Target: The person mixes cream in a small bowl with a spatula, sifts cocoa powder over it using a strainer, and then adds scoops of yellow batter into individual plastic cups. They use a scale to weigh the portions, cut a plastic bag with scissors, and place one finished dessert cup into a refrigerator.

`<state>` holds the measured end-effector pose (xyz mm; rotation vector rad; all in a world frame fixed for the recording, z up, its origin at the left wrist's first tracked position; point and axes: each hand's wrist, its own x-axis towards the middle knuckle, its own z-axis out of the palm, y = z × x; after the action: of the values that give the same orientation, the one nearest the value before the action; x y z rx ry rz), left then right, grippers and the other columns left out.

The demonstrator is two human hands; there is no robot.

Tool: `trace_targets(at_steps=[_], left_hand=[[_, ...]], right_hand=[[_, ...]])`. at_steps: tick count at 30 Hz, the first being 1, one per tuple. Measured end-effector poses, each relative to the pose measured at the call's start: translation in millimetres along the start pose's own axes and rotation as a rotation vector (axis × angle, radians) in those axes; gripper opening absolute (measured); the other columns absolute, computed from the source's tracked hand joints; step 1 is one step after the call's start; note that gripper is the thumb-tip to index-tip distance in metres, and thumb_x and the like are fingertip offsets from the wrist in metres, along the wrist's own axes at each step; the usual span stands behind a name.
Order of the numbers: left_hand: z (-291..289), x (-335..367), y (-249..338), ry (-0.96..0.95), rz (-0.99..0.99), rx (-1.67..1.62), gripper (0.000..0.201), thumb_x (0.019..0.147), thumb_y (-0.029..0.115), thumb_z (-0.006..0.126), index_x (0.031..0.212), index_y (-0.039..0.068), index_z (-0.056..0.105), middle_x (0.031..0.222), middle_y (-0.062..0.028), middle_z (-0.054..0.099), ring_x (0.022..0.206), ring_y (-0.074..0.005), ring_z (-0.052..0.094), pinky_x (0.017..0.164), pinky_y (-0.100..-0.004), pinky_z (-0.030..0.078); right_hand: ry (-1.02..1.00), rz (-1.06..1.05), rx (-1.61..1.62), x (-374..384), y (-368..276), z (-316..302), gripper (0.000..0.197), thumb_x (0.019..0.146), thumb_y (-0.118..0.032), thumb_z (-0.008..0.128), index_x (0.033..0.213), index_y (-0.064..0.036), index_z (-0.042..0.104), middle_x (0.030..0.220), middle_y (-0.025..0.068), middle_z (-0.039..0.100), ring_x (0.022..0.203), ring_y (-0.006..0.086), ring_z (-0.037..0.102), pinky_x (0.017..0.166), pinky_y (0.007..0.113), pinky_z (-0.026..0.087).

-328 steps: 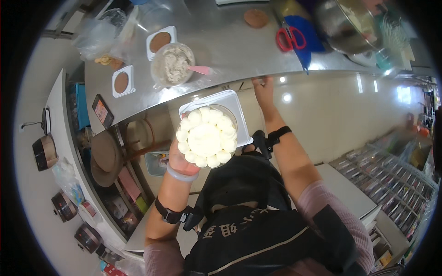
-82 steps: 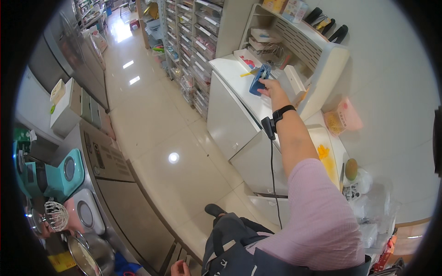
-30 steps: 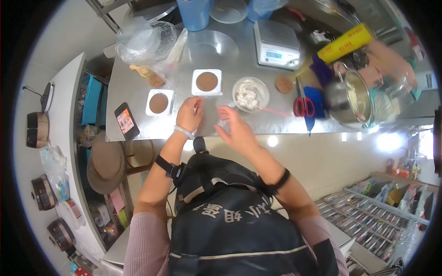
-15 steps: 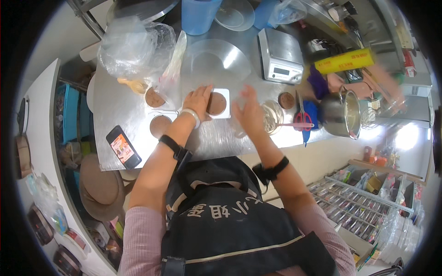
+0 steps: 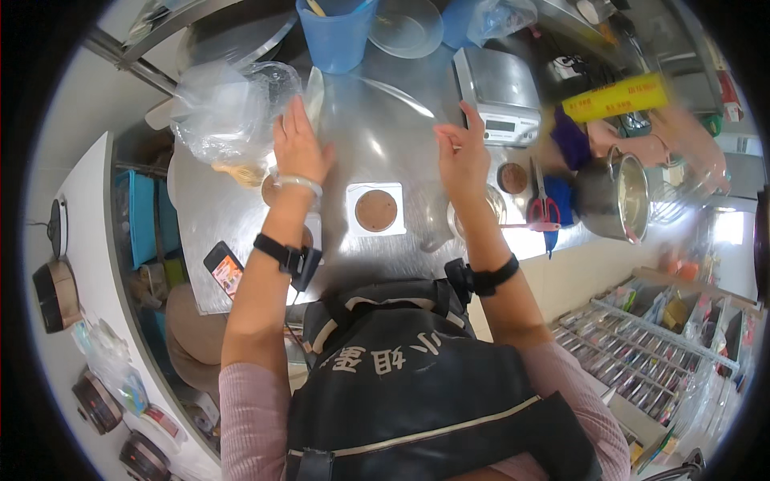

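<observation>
A round brown cake layer (image 5: pixel 375 211) lies on a white square board (image 5: pixel 353 192) in the middle of the steel table, with neither hand touching it. My left hand (image 5: pixel 303 151) hovers beyond it to the left, fingers stretched out and empty, close to the clear plastic bags (image 5: pixel 233 96). Under my left forearm another brown layer (image 5: pixel 308 236) is partly hidden, and one more (image 5: pixel 270 191) shows behind the wrist. My right hand (image 5: pixel 465 160) is raised in front of the scale, index finger extended, the others bent, with nothing visible in it. A glass bowl (image 5: pixel 496 204) is partly covered by my right wrist.
On the right are another small brown layer (image 5: pixel 512 178), red-handled scissors (image 5: pixel 545 210), a blue cloth (image 5: pixel 564 204) and a steel pot (image 5: pixel 613 192). Behind stand a digital scale (image 5: pixel 501 84), a yellow box (image 5: pixel 618 98) and a blue jug (image 5: pixel 335 40). A phone (image 5: pixel 225 269) lies front left.
My left hand has left the middle cake layer and its board, moving away and to the left. The right hand has moved farther away and slightly right. The view has shifted a little.
</observation>
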<state>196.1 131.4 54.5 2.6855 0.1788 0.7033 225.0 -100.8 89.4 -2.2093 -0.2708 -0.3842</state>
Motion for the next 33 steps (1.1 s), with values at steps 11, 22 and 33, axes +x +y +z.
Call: trace_targets(at_steps=[11, 22, 33], left_hand=[[-48.6, -30.7, -0.4, -0.362, -0.224, -0.523, 0.023, 0.08, 0.017, 0.062, 0.094, -0.001, 0.062, 0.07, -0.0134, 0.06, 0.062, -0.0182, 0.057, 0.057, -0.0285, 0.044], [-172.5, -25.6, 76.8, -0.426, 0.28, 0.05, 0.061, 0.07, 0.016, 0.07, 0.126, 0.012, 0.046, 0.116, -0.0174, 0.05, 0.095, -0.0353, 0.052, 0.078, -0.0392, 0.043], [-194.1, -41.0, 69.0, -0.58, -0.009, -0.28, 0.06, 0.073, 0.012, 0.063, 0.124, -0.009, 0.037, 0.093, -0.0199, 0.06, 0.066, -0.023, 0.061, 0.057, -0.0348, 0.048]], right_hand=[[0.166, -0.047, -0.047, -54.0, -27.4, -45.3, 0.012, 0.075, 0.001, 0.064, 0.086, -0.0039, 0.063, 0.107, 0.0089, 0.059, 0.077, 0.0193, 0.063, 0.065, 0.023, 0.05], [-0.034, -0.766, 0.075, -10.5, -110.5, -58.9, 0.024, 0.07, 0.005, 0.062, 0.093, -0.0032, 0.061, 0.091, 0.0052, 0.066, 0.069, 0.0202, 0.063, 0.058, 0.025, 0.049], [-0.147, -0.656, 0.329, -20.7, -152.8, -10.1, 0.049, 0.059, -0.014, 0.065, 0.107, -0.0189, 0.056, 0.08, -0.0031, 0.063, 0.075, 0.0167, 0.063, 0.058, 0.029, 0.049]])
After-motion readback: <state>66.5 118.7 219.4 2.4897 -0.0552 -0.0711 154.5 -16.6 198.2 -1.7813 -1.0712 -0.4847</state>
